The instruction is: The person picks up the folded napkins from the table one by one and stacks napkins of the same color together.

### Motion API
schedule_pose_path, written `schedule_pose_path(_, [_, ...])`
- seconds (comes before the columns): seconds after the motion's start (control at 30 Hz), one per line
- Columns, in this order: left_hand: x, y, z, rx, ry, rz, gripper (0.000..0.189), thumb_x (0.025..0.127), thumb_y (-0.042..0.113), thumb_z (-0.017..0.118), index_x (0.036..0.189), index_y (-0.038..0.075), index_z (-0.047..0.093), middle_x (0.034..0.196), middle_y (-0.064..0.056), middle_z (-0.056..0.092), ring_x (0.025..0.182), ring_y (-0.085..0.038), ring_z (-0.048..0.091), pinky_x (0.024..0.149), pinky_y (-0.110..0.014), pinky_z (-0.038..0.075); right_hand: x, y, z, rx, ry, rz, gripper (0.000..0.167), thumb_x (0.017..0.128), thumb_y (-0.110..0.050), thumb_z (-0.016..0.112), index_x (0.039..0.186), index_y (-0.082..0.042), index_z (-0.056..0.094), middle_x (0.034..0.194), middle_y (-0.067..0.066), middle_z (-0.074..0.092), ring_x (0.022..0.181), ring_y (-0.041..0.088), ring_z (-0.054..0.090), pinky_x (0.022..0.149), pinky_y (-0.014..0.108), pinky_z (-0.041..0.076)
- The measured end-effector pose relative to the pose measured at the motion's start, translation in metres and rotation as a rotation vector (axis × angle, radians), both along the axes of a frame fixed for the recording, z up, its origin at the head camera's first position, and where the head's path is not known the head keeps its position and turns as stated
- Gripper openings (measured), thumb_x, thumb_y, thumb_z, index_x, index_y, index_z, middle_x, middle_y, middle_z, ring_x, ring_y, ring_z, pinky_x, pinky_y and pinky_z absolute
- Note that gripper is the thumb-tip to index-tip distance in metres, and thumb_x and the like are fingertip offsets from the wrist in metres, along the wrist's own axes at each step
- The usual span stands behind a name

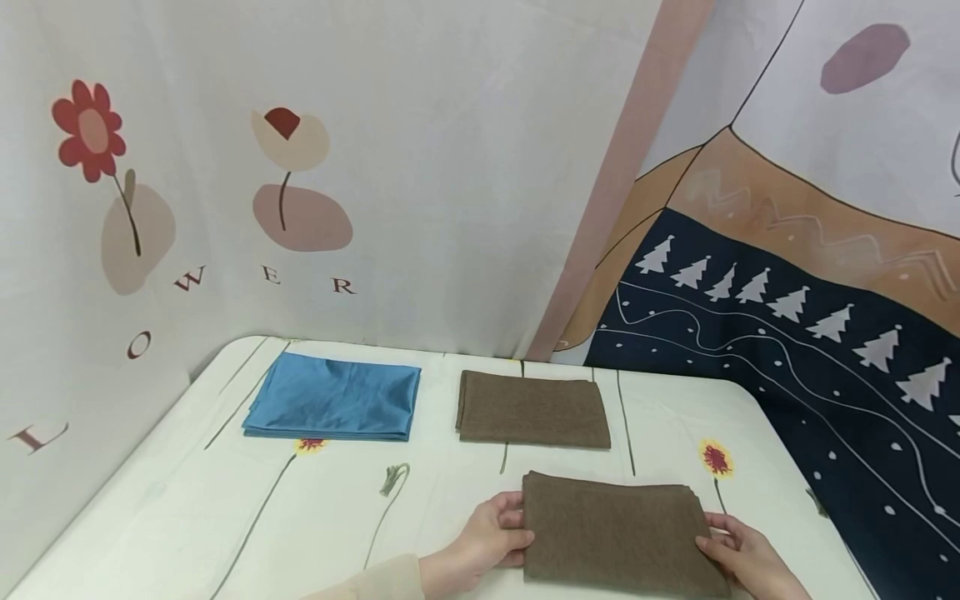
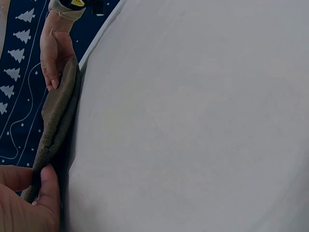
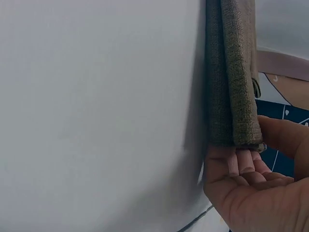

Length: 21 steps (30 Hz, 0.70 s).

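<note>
A folded brown cloth [image 1: 615,533] is held level near the front of the table, one hand at each short end. My left hand [image 1: 487,537] pinches its left edge, thumb on top and fingers beneath. At the opposite end my right hand [image 1: 750,554] grips the right edge the same way. The right wrist view shows the thick folded layers of the brown cloth [image 3: 244,87] between thumb and fingers of the right hand [image 3: 260,193]. In the left wrist view the brown cloth [image 2: 63,111] spans between both hands, seen edge-on.
Behind the held cloth lies a second folded brown cloth [image 1: 532,410]. A folded blue cloth [image 1: 333,398] lies at the back left. All are on a table [image 1: 180,492] with a white flower-printed cover. Printed curtains [image 1: 450,167] hang behind and to the right.
</note>
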State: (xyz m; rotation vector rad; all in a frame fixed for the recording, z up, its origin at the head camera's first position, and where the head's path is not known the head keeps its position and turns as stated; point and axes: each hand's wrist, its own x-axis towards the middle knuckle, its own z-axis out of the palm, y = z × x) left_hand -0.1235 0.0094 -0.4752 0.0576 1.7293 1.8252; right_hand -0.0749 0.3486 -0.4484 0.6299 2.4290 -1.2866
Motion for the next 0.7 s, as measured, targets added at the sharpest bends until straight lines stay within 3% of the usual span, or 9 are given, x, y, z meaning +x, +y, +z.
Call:
schedule_pose_path(0.47, [-0.002,-0.004,0.002,-0.007,0.048,0.032,0.05,0.081,-0.01,0.059,0.129,-0.004,0.046,0.098,-0.007,0.067,0.081,-0.017,0.066,0.065,-0.033,0.056,0.002,0.004,0.01,-0.226,0.041,-0.015,0.065,0.092,-0.015,0.059,0.137,0.015,0.022,0.1,0.005,0.064,0.088,0.017,0.06,0.076,0.034,0.055])
schedule_pose_path(0.7, [-0.012,-0.011,0.01,0.036,0.066,0.022,0.051,0.083,-0.008,0.058,0.131,-0.004,0.043,0.105,-0.009,0.065,0.082,-0.015,0.065,0.064,-0.03,0.054,-0.005,-0.002,0.02,-0.269,0.044,-0.1,0.064,0.092,-0.017,0.06,0.138,0.009,0.026,0.098,0.004,0.065,0.088,0.017,0.06,0.075,0.036,0.053])
